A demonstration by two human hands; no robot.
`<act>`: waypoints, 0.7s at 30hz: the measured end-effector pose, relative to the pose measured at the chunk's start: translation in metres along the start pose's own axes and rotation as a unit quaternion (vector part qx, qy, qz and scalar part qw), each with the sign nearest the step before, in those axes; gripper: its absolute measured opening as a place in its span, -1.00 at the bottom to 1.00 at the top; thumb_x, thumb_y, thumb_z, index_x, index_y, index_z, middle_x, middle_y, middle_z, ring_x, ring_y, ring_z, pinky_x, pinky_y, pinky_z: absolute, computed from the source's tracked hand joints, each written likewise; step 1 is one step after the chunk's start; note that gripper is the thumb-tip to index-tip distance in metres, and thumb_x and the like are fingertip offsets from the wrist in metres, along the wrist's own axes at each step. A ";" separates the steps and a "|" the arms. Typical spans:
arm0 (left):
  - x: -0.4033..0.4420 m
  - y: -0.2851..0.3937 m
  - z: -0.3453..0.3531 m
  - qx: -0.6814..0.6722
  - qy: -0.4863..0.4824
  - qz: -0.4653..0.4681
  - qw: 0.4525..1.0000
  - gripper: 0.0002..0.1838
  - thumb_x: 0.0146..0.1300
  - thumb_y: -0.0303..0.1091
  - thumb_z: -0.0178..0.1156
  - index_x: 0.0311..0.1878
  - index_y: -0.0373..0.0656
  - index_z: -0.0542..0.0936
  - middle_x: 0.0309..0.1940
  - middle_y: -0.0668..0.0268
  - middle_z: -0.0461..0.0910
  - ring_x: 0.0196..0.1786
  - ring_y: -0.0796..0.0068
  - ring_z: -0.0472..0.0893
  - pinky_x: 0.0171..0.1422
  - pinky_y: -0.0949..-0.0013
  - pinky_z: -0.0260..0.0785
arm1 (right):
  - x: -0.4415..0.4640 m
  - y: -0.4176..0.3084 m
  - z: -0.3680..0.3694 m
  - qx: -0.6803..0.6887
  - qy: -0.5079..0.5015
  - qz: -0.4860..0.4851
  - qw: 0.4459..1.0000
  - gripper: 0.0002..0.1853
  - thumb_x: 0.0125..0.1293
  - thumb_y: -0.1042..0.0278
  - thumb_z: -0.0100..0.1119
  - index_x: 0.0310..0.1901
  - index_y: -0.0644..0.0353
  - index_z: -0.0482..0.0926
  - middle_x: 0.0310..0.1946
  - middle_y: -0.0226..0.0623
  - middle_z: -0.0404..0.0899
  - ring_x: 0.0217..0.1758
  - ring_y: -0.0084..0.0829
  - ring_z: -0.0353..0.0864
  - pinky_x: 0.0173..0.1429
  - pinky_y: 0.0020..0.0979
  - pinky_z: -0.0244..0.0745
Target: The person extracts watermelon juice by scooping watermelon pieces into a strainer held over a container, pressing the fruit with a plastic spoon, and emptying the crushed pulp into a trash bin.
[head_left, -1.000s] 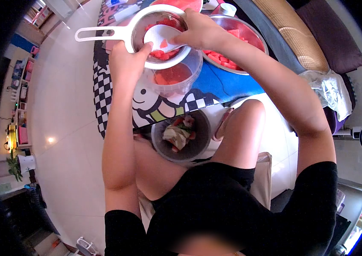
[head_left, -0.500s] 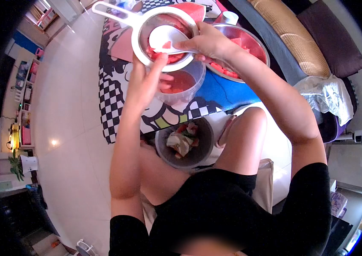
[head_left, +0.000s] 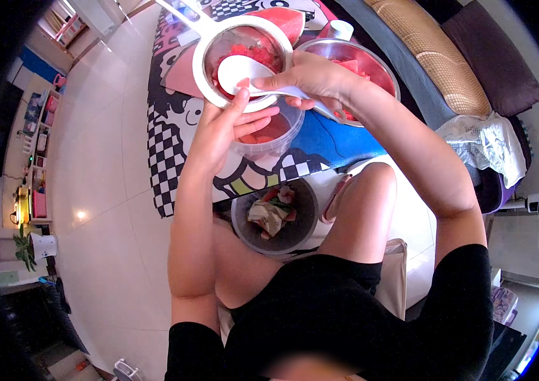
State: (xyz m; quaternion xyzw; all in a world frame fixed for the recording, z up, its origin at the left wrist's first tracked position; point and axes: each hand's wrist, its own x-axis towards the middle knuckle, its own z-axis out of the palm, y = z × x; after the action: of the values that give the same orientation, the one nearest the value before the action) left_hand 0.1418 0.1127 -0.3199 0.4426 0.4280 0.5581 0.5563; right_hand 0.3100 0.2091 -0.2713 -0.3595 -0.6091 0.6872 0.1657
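Currently closed with the fingers of the right hand [head_left: 312, 77] around the handle of a white spoon [head_left: 234, 68], with its bowl inside the strainer [head_left: 199, 60] over red pulp [head_left: 268, 57]. Half open with the left hand [head_left: 217, 133] at the strainer's near rim, close by the spoon; cannot tell whether gripping. Farther out, on to a clear tub [head_left: 287, 134] below and a steel bowl [head_left: 323, 51] alongside.

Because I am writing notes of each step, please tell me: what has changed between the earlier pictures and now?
The white strainer has turned clockwise in the view: its handle, pointing left at first, now points up and left. The left hand has shifted toward its near side and looks more open. The right hand still holds the white spoon. The tub, metal bowl and grey bin look unmoved.
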 end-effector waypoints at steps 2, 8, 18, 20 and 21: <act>0.001 0.000 0.000 0.012 0.007 -0.005 1.000 -0.45 0.50 -0.10 -0.01 0.32 -0.36 0.28 0.02 -0.10 0.60 -0.02 0.10 0.71 -0.06 0.38 0.65 | 0.002 0.005 -0.002 -0.025 0.001 -0.002 1.000 -0.76 0.27 0.25 0.38 -0.25 0.25 0.58 -0.69 -0.43 0.45 -0.77 -0.62 0.33 -0.74 -0.58 0.09; 0.004 0.003 0.005 0.094 0.108 -0.009 0.990 -0.46 0.41 -0.03 0.13 0.17 -0.37 0.44 -0.15 -0.05 0.68 -0.27 0.31 0.75 -0.41 0.49 0.57 | 0.003 0.005 0.010 -0.107 0.091 -0.111 0.984 -0.57 0.16 0.25 0.45 -0.06 0.37 0.55 -0.60 -0.32 0.58 -0.74 -0.57 0.44 -0.70 -0.55 0.35; 0.013 -0.014 0.019 0.104 0.244 0.138 0.954 -0.77 0.35 -0.43 0.20 -0.06 -0.42 0.58 -0.32 0.14 0.70 -0.48 0.42 0.71 -0.65 0.53 0.30 | -0.005 -0.003 0.018 -0.100 0.132 -0.151 0.975 -0.57 0.11 0.44 0.39 0.00 0.41 0.51 -0.56 -0.24 0.60 -0.75 -0.51 0.48 -0.70 -0.50 0.37; 0.012 -0.012 0.022 0.135 0.264 0.135 0.946 -0.79 0.34 -0.43 0.21 -0.10 -0.42 0.60 -0.33 0.15 0.70 -0.50 0.43 0.70 -0.65 0.53 0.29 | -0.002 0.000 0.021 -0.104 0.157 -0.172 0.967 -0.56 0.09 0.45 0.39 0.00 0.41 0.51 -0.57 -0.24 0.60 -0.75 -0.50 0.49 -0.69 -0.48 0.38; 0.012 -0.011 0.023 0.139 0.272 0.126 0.944 -0.79 0.33 -0.43 0.22 -0.11 -0.41 0.61 -0.34 0.16 0.70 -0.51 0.44 0.70 -0.66 0.52 0.28 | -0.001 0.002 0.021 -0.111 0.165 -0.177 0.964 -0.55 0.08 0.46 0.39 0.01 0.41 0.51 -0.57 -0.24 0.60 -0.75 -0.49 0.49 -0.68 -0.47 0.39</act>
State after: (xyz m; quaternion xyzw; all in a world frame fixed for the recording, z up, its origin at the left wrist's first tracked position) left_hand 0.1672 0.1242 -0.3248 0.3970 0.5770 0.6580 0.2766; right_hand 0.2967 0.1928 -0.2723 -0.3706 -0.6993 0.5062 0.3424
